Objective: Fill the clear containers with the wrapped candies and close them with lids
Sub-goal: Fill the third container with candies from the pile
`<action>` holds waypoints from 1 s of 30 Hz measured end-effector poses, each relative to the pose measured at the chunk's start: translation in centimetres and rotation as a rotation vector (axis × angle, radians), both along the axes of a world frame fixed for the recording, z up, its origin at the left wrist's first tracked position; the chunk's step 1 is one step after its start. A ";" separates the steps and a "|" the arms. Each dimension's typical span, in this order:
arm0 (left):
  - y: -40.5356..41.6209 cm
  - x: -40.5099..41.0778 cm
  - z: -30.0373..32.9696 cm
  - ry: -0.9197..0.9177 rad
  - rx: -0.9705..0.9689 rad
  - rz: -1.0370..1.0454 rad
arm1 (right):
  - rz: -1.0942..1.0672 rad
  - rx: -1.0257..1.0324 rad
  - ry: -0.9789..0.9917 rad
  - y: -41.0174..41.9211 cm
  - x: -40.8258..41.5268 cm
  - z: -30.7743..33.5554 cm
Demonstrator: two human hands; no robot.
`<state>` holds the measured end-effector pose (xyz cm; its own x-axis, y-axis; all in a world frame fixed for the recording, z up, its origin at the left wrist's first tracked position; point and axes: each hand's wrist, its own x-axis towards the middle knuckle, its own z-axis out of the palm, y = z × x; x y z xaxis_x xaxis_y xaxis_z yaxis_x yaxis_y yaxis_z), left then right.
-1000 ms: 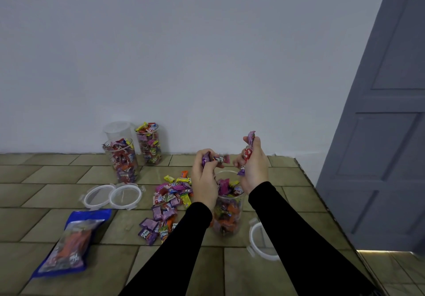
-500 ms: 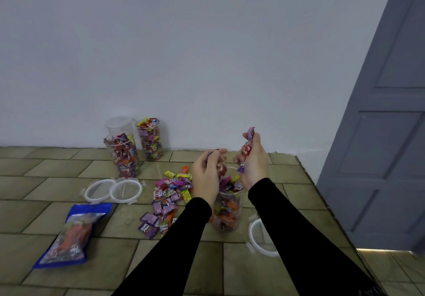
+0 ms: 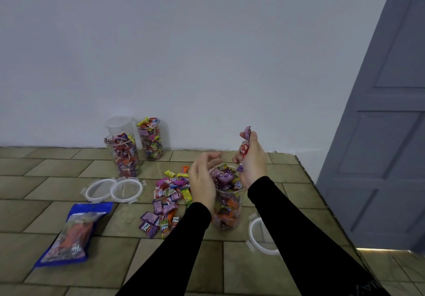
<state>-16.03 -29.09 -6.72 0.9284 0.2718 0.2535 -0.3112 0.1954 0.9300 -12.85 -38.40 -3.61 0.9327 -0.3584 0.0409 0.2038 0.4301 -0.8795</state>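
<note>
On the tiled table, left to right: a candy bag (image 3: 66, 233), two loose lids (image 3: 115, 190), two full jars (image 3: 125, 154) beside an empty one (image 3: 118, 124), none lidded. A candy pile (image 3: 167, 200) remains. The left hand (image 3: 203, 178) hovers with fingers relaxed and empty over the near jar (image 3: 227, 206), heaped to its rim. The right hand (image 3: 251, 162) grips several candies. A third lid (image 3: 255, 238) is partly hidden by the right sleeve. Closing seems all still ahead.
</note>
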 end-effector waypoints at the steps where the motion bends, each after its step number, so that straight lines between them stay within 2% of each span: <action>1: 0.1 0.1 -0.7 0.012 0.012 -0.012 | 0.004 -0.008 0.002 0.0 -0.1 0.0; 2: 0.0 0.2 -1.3 0.042 0.017 -0.041 | 0.015 -0.016 0.003 0.0 -0.1 0.0; 6: 0.2 0.8 -3.3 0.354 -0.001 -0.243 | 0.094 -0.045 -0.028 0.0 -0.1 0.0; 9: 0.1 1.7 -4.2 0.423 -0.047 -0.243 | 0.142 -0.049 -0.036 -0.1 -0.2 0.0; 14: 0.0 0.5 -2.3 0.395 -0.131 -0.243 | 0.202 0.003 -0.094 -0.1 -0.6 0.1; 18: -0.2 0.3 -1.6 0.370 -0.165 -0.278 | 0.274 0.180 -0.029 -0.1 -0.9 0.6; 21: -0.1 0.5 -1.8 0.354 -0.197 -0.274 | 0.292 0.307 -0.099 0.0 -1.1 0.8; 30: -0.2 0.9 -2.3 0.322 -0.244 -0.296 | 0.289 0.067 -0.150 -0.2 -1.4 0.2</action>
